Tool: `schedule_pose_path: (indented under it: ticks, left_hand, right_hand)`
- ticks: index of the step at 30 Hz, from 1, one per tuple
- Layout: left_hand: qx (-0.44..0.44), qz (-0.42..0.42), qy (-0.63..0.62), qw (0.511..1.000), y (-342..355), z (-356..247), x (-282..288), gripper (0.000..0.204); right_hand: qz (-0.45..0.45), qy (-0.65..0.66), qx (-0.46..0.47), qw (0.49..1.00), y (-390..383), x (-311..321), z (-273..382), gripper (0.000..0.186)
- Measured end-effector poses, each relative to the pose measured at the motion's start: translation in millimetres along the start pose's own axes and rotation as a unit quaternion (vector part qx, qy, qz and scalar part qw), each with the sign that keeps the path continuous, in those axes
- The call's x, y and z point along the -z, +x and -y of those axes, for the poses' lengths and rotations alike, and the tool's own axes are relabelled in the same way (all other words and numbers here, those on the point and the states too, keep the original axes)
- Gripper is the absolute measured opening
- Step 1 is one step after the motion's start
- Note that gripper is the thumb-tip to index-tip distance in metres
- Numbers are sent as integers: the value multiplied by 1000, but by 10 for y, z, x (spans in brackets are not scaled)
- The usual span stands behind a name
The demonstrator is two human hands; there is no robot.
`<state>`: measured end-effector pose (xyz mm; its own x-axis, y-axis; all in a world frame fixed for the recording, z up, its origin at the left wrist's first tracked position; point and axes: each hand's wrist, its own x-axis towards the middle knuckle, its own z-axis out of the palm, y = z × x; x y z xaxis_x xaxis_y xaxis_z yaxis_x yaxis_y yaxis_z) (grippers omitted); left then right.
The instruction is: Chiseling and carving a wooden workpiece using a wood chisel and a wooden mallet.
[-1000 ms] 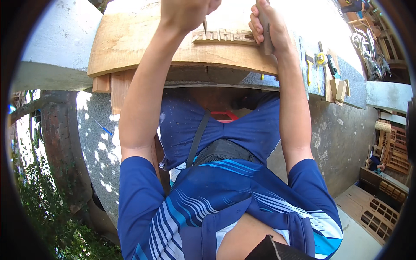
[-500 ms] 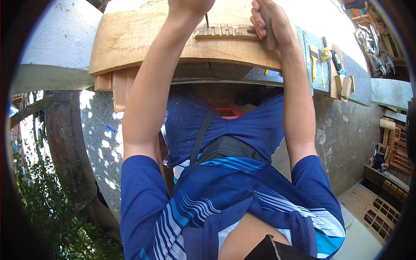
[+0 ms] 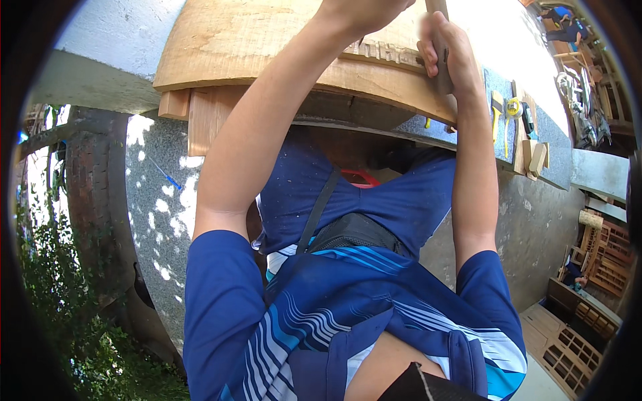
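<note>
Foliage (image 3: 60, 301): green leaves at the far left, low down.
Blue-handled tool (image 3: 174, 182): thin-shafted, lying on a speckled slab (image 3: 147, 220) dappled with sunlight.
Plank (image 3: 221, 50): broad, pale wood, running across in front of the person; two wood pieces (image 3: 207, 117) show beneath its left end.
Left hand (image 3: 368, 15): above the plank, partly cut off by the upper edge; how far its fingers close, and on what, cannot be told. A small dark tip shows just below it.
Carved strip (image 3: 388, 53): flat on the plank near its near edge, between the hands, notched along the top.
Right hand (image 3: 451, 59): closed around a grey-brown stick (image 3: 438, 12), at the strip's right end.
Tabletop (image 3: 560, 150): grey, speckled; on it, side by side, a yellow-handled tool (image 3: 496, 120), a yellow tape measure (image 3: 513, 107), a dark tool (image 3: 527, 119) and wood blocks (image 3: 535, 159).
Co-worker (image 3: 565, 20): in blue, at the upper right, well apart.
Lattice panels (image 3: 608, 247): brown wood, at the far right.
</note>
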<state>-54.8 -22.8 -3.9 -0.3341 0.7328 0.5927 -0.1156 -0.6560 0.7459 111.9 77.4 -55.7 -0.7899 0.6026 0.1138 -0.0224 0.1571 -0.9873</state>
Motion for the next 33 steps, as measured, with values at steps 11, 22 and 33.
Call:
schedule_pose_path:
  ticks: [11,22,33]
  left_hand:
    - [-46,-17,55,997,47,90,-67,23]
    - [35,-7,65,997,55,32,-142,23]
    - [61,33,190,979,76,124,-212,23]
  right_hand:
    - [-6,3,-5,1000,6,20,-3,48]
    - [-35,-38,-14,999,-112,47,371,58]
    - [-46,-389,30,920,-1101,473,1447,50]
